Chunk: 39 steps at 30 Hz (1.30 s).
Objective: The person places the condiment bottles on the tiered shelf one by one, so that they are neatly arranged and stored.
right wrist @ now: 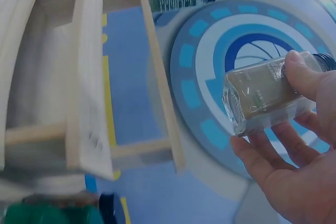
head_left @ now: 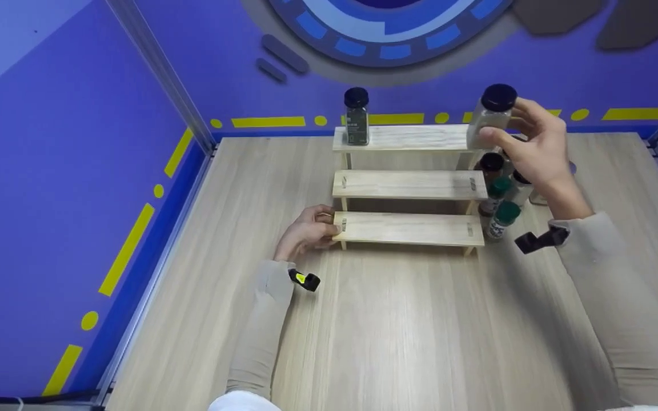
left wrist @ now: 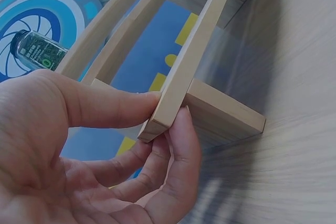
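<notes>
A wooden three-tier rack (head_left: pixel 412 228) stands on the table. My left hand (head_left: pixel 306 231) pinches the left end of its lowest shelf, thumb on top and fingers beneath, as the left wrist view shows for the shelf board (left wrist: pixel 186 61). In my right hand (head_left: pixel 540 148) is a clear glass spice jar (right wrist: pixel 262 90) with a black lid and pale brown contents. Thumb and fingers grip it from the sides, near the right end of the top shelf (head_left: pixel 409 137). On that shelf's left end stands another spice jar (head_left: pixel 356 123), black-lidded, with dark green contents.
Several more jars cluster just right of the rack, among them a green-lidded jar (head_left: pixel 503 220) at the front and a black-lidded jar (head_left: pixel 492 165) behind. Blue patterned panels (head_left: pixel 283 103) border the table (head_left: pixel 397 331) at the back and left.
</notes>
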### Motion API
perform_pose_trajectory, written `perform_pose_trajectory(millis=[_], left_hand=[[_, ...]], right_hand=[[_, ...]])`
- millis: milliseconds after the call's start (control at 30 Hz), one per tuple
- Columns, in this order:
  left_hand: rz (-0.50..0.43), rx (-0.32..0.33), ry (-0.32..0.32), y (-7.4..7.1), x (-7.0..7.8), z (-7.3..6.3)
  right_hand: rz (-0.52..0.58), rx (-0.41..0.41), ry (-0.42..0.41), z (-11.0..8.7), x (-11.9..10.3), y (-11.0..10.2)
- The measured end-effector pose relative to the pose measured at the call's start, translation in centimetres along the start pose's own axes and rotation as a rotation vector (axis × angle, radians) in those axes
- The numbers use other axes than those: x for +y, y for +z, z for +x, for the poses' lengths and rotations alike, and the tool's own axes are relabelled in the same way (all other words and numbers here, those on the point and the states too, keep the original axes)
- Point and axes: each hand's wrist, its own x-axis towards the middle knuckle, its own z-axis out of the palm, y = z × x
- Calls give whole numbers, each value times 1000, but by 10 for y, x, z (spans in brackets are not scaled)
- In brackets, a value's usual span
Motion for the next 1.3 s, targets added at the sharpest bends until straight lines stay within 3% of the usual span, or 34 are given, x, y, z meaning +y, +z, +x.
perform_pose_trajectory(millis=[267,867,1300], left_hand=[[11,7,6,-1,1,1],[13,1,1,-2,1,0],[2,-1,-7,0,-1,0]], right_hand=[[39,-27,-13,18,-15,27],[128,-84,89,48,-23,80],[146,-138,194,48,-13,122]])
